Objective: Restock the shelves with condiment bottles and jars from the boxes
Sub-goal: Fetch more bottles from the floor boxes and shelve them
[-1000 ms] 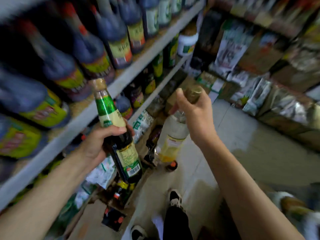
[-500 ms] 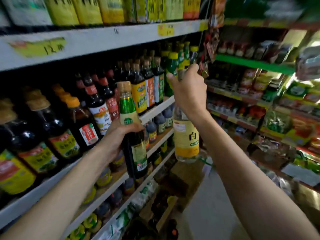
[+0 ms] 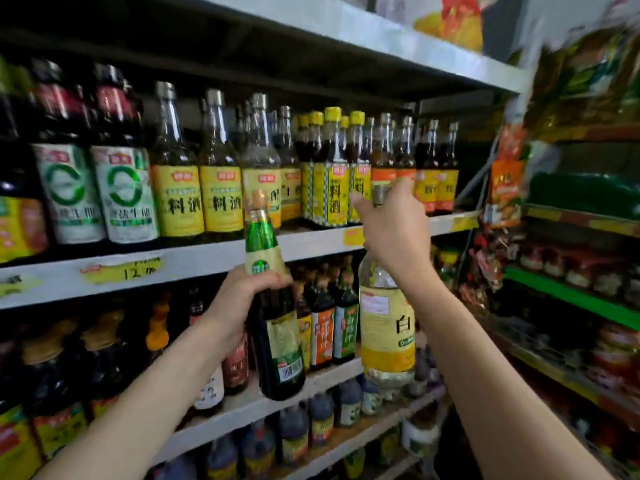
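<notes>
A: Which step is this?

B: Shelving, I'd say, with 2 bottles up at the racks. The left hand (image 3: 242, 303) grips a dark bottle (image 3: 278, 344) round its shoulder. Its green-foil neck points up across the front edge of the upper shelf (image 3: 207, 263).

A: And the other?

B: The right hand (image 3: 393, 233) is curled round the neck of a pale bottle (image 3: 386, 327), just under the cap. The bottle hangs free, with its cap above that same front edge.

A: What does the next move call for?

B: Probably lifting the pale one over the edge. Clear bottles (image 3: 263, 188) with similar yellow labels stand mid-shelf, so that looks like its row.

A: Anything in the way?

B: The front edge is packed. From the left there are white-and-green labelled bottles (image 3: 100, 195), cooking wine bottles (image 3: 180, 199), yellow-capped bottles (image 3: 329, 188) and orange-labelled bottles (image 3: 433, 188). I can't see a gap, so it needs a high, careful lift. The dark bottle's neck also stands in front of that row. Hanging packets (image 3: 505, 188) crowd the shelf's right end.
</notes>
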Available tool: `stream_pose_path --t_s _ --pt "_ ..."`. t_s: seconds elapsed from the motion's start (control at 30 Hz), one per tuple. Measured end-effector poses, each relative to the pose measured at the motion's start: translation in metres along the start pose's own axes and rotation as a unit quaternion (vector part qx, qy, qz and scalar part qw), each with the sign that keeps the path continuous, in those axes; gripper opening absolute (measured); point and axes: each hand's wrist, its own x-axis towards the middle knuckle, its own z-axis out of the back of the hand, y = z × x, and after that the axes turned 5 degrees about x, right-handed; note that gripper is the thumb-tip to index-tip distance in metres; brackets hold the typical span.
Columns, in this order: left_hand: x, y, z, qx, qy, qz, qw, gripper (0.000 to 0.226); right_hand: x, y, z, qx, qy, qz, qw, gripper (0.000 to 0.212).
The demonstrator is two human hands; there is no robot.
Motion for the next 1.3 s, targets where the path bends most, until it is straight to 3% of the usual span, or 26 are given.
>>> stream_pose_path --t_s 0.17,0.27,0.33,0.47,0.73,0.97,1.3 --pt "0.028 -0.058 0.009 0.01 -0.086 -0.034 0.996 0.04 0.058 0.02 -0.013 0.039 -0.023 0.038 0.998 0.041" --pt "0.042 -0.087 0.021 0.028 -0.12 -0.068 0.99 0.026 0.09 0.044 -0.026 0.094 -0.044 0.067 0.992 0.047" --pt "0.048 -0.102 0.03 0.045 -0.117 -0.097 0.987 0.016 0.107 0.061 -0.036 0.122 -0.068 0.09 0.986 0.048" --pt "0.061 -0.122 0.046 0.078 -0.113 -0.128 0.982 0.027 0.133 0.085 -0.058 0.16 -0.107 0.104 0.976 0.041" --pt "0.075 -0.138 0.063 0.074 -0.025 -0.151 0.985 0.014 0.159 0.101 -0.101 0.119 -0.161 0.115 0.973 0.04" --pt "0.083 -0.135 0.067 0.068 -0.01 -0.15 0.986 0.031 0.172 0.085 -0.137 0.087 -0.144 0.089 0.982 0.041" --pt "0.095 -0.133 0.061 0.079 -0.045 -0.153 0.984 0.026 0.184 0.068 -0.177 0.06 -0.098 0.07 0.991 0.04"
